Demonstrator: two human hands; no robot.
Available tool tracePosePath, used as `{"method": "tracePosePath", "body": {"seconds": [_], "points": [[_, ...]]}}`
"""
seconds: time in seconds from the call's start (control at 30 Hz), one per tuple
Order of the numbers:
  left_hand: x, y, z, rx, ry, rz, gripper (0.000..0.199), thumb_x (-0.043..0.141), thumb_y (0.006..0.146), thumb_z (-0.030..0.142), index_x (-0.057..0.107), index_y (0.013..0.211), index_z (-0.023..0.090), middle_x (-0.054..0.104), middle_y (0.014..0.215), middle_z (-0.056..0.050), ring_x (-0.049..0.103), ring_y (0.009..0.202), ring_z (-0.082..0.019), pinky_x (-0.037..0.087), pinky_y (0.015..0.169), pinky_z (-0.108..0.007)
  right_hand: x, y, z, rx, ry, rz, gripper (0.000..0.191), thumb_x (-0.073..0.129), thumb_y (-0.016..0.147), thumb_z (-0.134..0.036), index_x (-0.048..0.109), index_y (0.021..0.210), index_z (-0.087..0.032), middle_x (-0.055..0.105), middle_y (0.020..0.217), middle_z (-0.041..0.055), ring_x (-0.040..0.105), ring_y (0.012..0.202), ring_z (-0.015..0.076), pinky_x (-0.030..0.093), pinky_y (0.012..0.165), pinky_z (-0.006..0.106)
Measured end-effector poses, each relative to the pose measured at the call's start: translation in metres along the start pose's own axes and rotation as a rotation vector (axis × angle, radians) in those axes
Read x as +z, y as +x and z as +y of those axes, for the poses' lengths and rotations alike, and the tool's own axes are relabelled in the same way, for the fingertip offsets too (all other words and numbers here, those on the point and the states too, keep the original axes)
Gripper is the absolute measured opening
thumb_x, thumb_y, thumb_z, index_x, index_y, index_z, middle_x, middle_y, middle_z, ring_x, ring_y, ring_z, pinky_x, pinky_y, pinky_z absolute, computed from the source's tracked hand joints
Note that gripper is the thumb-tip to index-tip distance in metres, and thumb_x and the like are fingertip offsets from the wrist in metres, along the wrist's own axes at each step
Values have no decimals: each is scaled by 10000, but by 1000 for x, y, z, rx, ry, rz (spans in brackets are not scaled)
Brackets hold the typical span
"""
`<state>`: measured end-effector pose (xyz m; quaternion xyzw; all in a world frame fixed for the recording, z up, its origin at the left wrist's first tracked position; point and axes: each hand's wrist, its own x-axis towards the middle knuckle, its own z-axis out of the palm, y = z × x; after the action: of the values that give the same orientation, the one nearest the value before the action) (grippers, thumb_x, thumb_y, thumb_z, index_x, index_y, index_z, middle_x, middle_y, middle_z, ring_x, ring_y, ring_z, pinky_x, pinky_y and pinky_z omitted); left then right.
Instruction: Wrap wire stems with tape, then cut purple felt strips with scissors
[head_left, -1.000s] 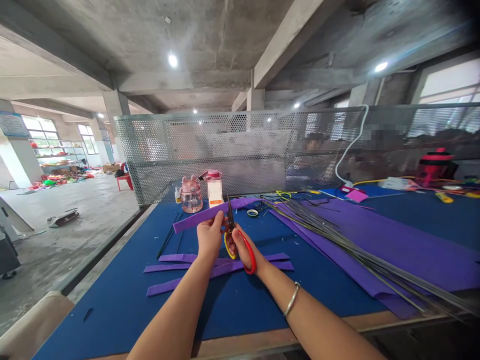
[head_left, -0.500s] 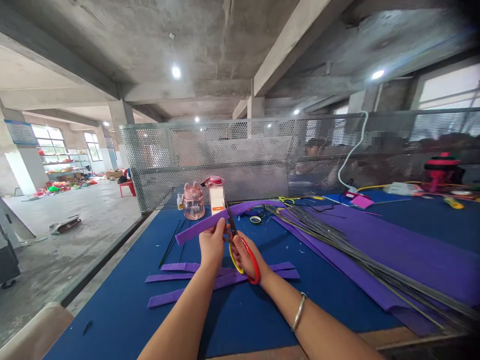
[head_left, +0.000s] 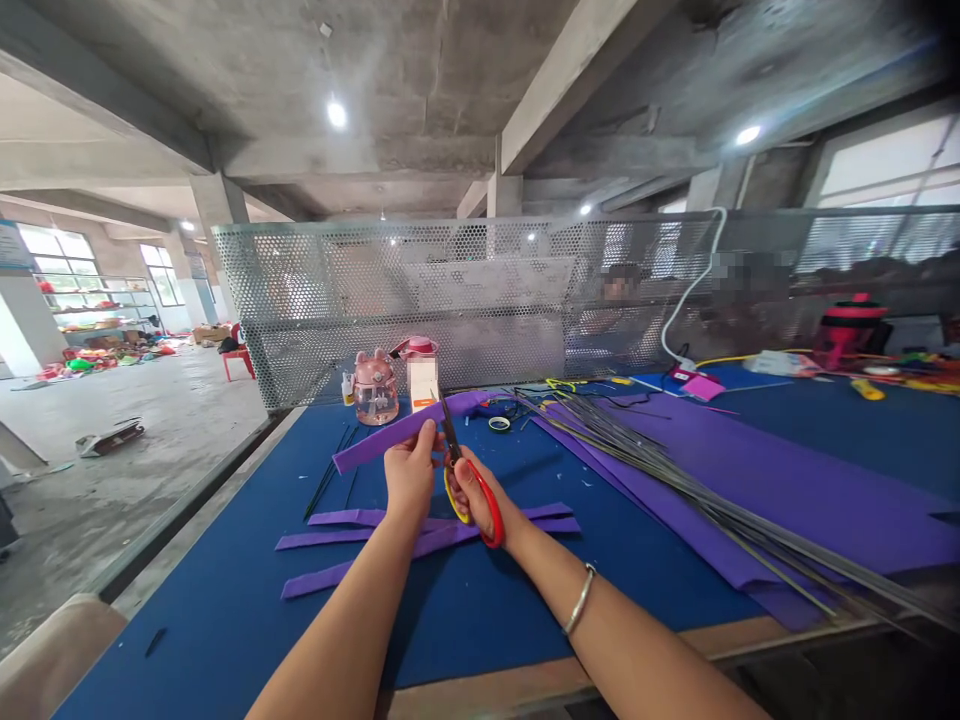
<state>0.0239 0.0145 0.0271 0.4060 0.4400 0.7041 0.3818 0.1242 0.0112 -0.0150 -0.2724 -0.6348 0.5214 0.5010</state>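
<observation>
My left hand (head_left: 411,468) pinches a long purple strip (head_left: 375,445) between thumb and fingers, above the table. My right hand (head_left: 474,495) grips a pair of scissors (head_left: 491,510) with one red and one yellow handle loop; their dark blades point up and away, at the strip just right of my left fingers. Whether the blades are closed is hard to make out. Below my wrists several more purple strips (head_left: 322,582) lie on the blue table, partly hidden by my left forearm.
Large purple sheets (head_left: 720,465) lie on the right, with a bundle of grey wires (head_left: 660,465) across them. A pink bottle (head_left: 375,390), a white box (head_left: 423,380) and a tape roll (head_left: 499,424) are further back. A perforated metal screen (head_left: 360,290) edges the table, people behind it.
The view has shifted, so the scene sits a little higher and further left. The purple strip's far end, which reached further right, now ends nearer the scissors. Both hands keep their holds.
</observation>
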Motion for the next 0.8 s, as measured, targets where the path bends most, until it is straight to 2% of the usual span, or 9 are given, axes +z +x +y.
{"method": "tracePosePath", "body": {"seconds": [0.17,0.43,0.57,0.8], "points": [[2,-1,3,18,-67,33,348,671,647,462,660,702,118,635,620,-39,583,571,-138,428,452,-214,-1,0,6,-46,-19,-64,602,388,728,-777,412,937,-214,358,630,-61,312,459,82,293,429,214],[2,-1,2,44,-37,12,355,672,650,460,675,666,105,644,584,-50,581,531,-135,423,445,-213,-3,1,9,-75,-45,-37,585,387,755,-754,443,956,-207,350,605,-64,312,460,87,281,427,211],[0,1,-1,72,8,26,374,655,673,475,689,687,103,668,617,-75,614,577,-163,431,455,-219,-3,0,7,-82,-38,-45,585,404,746,-755,445,949,-208,332,600,-67,303,464,88,282,426,212],[0,-2,1,103,41,-22,314,664,673,442,696,673,130,676,618,-61,628,599,-172,448,466,-222,-4,2,9,-67,-40,-10,575,402,759,-743,456,949,-203,349,601,-61,312,458,86,279,421,212]]}}
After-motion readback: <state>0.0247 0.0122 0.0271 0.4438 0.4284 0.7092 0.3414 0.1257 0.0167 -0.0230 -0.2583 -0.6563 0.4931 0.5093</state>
